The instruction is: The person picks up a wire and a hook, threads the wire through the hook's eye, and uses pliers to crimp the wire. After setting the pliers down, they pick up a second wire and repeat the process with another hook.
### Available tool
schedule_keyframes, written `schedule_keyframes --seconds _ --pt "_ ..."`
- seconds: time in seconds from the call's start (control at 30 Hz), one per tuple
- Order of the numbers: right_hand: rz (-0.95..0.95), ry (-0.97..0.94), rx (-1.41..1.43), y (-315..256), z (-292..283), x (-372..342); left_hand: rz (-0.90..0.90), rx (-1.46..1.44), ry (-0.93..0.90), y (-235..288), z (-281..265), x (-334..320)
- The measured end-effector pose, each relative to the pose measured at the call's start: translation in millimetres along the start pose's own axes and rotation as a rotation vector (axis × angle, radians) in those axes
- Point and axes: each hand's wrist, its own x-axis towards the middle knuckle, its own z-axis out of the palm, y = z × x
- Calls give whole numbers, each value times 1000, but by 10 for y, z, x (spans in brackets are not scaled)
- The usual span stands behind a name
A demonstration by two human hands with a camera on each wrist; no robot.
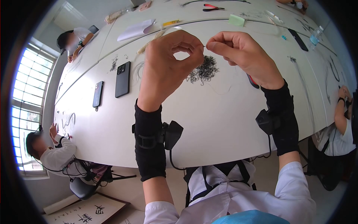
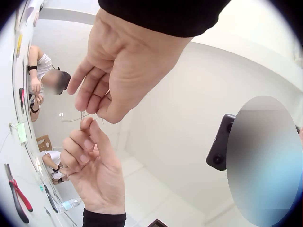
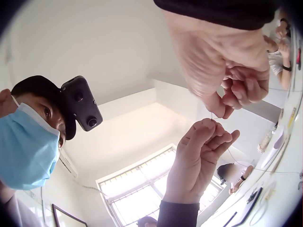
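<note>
Both hands are raised over the white table, fingertips nearly meeting. The left hand pinches a thin wire between thumb and forefinger; in the left wrist view, fine wire trails from the fingertips. The right hand pinches the same spot from the other side, its other fingers curled in. In the right wrist view a short bit of wire shows between the two hands' tips. Beneath them on the table lies a pile of small dark curled pieces. Red-handled pliers lie partly hidden under the right hand.
Two dark phones lie at left. Farther back are paper sheets, a yellow cutter, a green note and other pliers. A bottle and a black phone stand and lie right. Several people sit around.
</note>
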Motion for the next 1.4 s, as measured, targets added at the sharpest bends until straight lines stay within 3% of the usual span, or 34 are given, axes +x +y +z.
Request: schedule_keyframes --seconds 0.13,0.23,0.33,0.53,0.83,0.93,1.4 --pt "-127 90 -63 61 138 9 -15 105 20 15 -29 0" --pt "-142 140 -233 -76 170 -75 88 116 103 -36 24 9" --pt "-163 168 -305 -128 151 -101 136 172 42 -16 44 -6" --pt "-224 143 -221 12 52 -16 96 206 -69 62 41 -25" --pt "-241 113 -57 13 38 -9 85 47 -48 151 22 -37" --pt "-141 77 -4 -65 -10 -46 83 11 -10 129 -6 -10" --pt "-292 281 75 -31 277 -25 86 -90 242 134 84 3"
